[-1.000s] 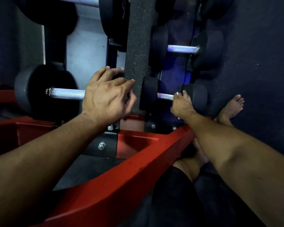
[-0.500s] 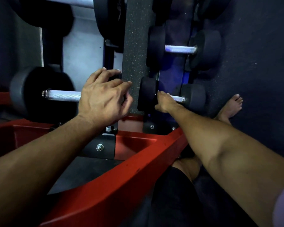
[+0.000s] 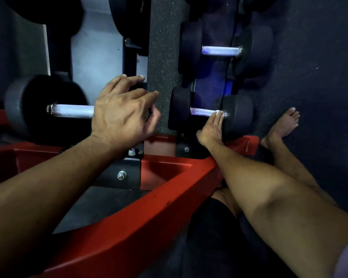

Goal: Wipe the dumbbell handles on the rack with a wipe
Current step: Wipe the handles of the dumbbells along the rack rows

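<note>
A small black dumbbell lies on the lower rack level, its metal handle point(image 3: 202, 111) lit bluish. My right hand point(image 3: 212, 129) reaches down to the right end of that handle, and its fingertips hold a white wipe point(image 3: 219, 112) against the metal next to the right head. Only a sliver of the wipe shows. My left hand point(image 3: 123, 115) rests with spread fingers over the right head of a larger dumbbell, whose knurled handle point(image 3: 72, 111) sticks out to the left. That head is hidden under the hand.
Another small dumbbell point(image 3: 220, 50) sits farther back on the lower level. A speckled dark upright post point(image 3: 163, 57) separates the two sides. The red rack frame point(image 3: 149, 213) runs across the foreground. My bare foot point(image 3: 283, 125) stands on the dark floor at the right.
My right hand slid along the small dumbbell's handle from its left end to its right end. The left hand stayed on the larger dumbbell.
</note>
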